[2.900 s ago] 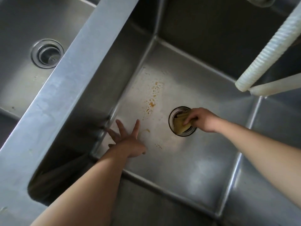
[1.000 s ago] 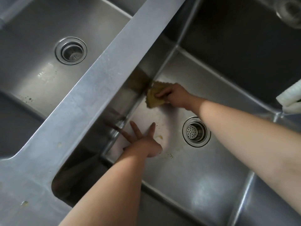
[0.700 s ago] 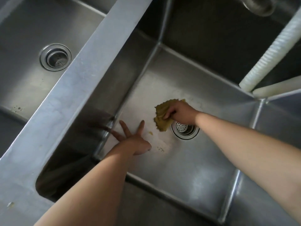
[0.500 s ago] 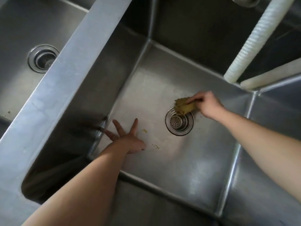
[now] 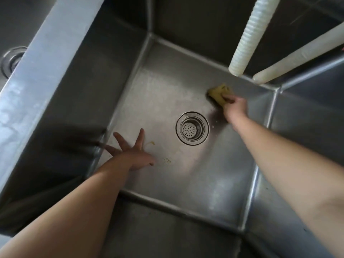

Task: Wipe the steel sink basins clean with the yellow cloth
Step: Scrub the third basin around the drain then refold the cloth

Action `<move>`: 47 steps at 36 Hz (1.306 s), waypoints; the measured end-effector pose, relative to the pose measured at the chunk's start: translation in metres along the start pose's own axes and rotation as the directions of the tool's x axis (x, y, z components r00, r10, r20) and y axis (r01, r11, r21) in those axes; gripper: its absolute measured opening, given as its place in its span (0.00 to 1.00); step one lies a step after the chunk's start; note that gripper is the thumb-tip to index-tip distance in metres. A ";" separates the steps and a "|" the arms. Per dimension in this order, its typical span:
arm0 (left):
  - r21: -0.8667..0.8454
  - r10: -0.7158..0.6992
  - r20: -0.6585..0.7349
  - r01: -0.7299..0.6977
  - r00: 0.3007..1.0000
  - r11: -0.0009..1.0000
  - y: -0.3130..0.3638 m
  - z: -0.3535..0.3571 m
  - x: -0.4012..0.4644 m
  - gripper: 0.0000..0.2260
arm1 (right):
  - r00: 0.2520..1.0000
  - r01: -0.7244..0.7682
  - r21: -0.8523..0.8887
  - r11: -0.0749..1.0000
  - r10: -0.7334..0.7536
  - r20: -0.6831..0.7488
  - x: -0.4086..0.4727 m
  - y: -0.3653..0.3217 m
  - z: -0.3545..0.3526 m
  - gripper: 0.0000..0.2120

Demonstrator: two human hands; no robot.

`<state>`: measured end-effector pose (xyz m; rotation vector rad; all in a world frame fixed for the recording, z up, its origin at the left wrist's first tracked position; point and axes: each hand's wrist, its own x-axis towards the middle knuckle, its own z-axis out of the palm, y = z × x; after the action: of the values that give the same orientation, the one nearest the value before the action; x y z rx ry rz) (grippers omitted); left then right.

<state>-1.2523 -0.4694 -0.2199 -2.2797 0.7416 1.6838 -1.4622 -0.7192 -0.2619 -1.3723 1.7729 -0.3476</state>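
Right hand (image 5: pixel 235 108): fingers curled around the yellow cloth (image 5: pixel 219 94), pressing it onto the floor of the steel sink basin (image 5: pixel 214 175) near the far wall, beyond and to the right of the drain strainer (image 5: pixel 192 128). Left hand (image 5: pixel 132 153): fingers spread straight, flat on the basin floor near the left wall, holding nothing. Yellowish specks (image 5: pixel 167 160) lie just beside this hand. A white corrugated hose (image 5: pixel 248 37) hangs above the far right corner. A steel divider (image 5: pixel 42 58) separates a second basin on the left
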 end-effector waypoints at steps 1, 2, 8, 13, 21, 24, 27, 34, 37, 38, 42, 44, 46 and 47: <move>0.000 0.000 0.001 0.000 1.000 1.000 0.000 0.000 0.000 0.48 | 1.000 -0.011 0.009 1.000 0.011 0.017 -0.008 0.003 0.007 0.14; -0.002 0.002 0.002 -0.002 1.000 1.000 0.000 0.000 -0.001 0.48 | 0.999 -0.020 0.020 1.000 0.019 0.037 -0.017 0.006 0.014 0.14; -0.007 0.008 -0.018 -0.008 1.000 1.000 0.003 -0.001 -0.003 0.48 | 0.977 -0.030 0.019 0.999 0.025 0.210 -0.071 0.016 0.044 0.14; -0.020 0.005 -0.024 -0.006 1.000 1.000 -0.001 0.000 0.000 0.48 | 0.944 -0.216 0.148 0.965 0.167 0.285 -0.098 -0.003 0.039 0.18; 0.055 -0.047 -0.094 0.052 0.994 0.997 0.009 -0.001 -0.002 0.46 | 0.810 -0.508 0.483 0.713 0.206 0.549 -0.133 -0.015 -0.006 0.23; -0.007 0.028 -0.285 -0.031 0.958 1.000 0.022 -0.011 -0.012 0.34 | 0.794 -0.525 0.472 0.708 0.206 0.572 -0.146 -0.007 -0.027 0.24; -0.170 0.278 -0.425 -0.378 0.862 0.910 0.039 -0.024 -0.031 0.28 | 0.797 -0.514 0.453 0.728 0.211 0.566 -0.160 -0.005 -0.048 0.24; 0.203 0.870 -0.201 -0.850 0.450 0.486 0.079 -0.025 -0.070 0.38 | 0.910 0.131 -0.041 0.991 -0.104 0.402 -0.180 -0.012 -0.073 0.21; 0.155 0.899 -0.218 -0.896 0.381 0.417 0.091 -0.015 -0.075 0.23 | 0.953 0.209 -0.061 0.976 -0.190 0.235 -0.179 -0.016 -0.076 0.19; 0.123 0.891 -0.237 -0.898 0.386 0.422 0.093 -0.012 -0.074 0.18 | 0.973 0.164 -0.011 0.986 -0.160 0.166 -0.179 -0.016 -0.075 0.20; 0.011 0.825 -0.274 -0.857 0.494 0.516 0.101 -0.006 -0.076 0.13 | 0.982 -0.180 0.367 0.913 0.148 0.113 -0.183 -0.023 -0.071 0.23; 0.010 0.835 -0.259 -0.863 0.485 0.505 0.106 -0.005 -0.078 0.13 | 0.942 -0.335 0.555 0.762 0.255 0.218 -0.183 -0.030 -0.069 0.20; 0.043 0.859 -0.235 -0.878 0.455 0.477 0.109 -0.004 -0.080 0.15 | 0.891 -0.454 0.670 0.587 0.325 0.318 -0.181 -0.035 -0.068 0.12; 0.048 0.869 -0.221 -0.886 0.442 0.462 0.109 -0.003 -0.079 0.16 | 0.874 -0.483 0.693 0.535 0.341 0.346 -0.181 -0.036 -0.066 0.08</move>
<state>-1.3228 -0.5426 -0.1308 -2.2503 2.2969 1.7721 -1.4805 -0.5881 -0.1177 -0.3241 1.4594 -0.6095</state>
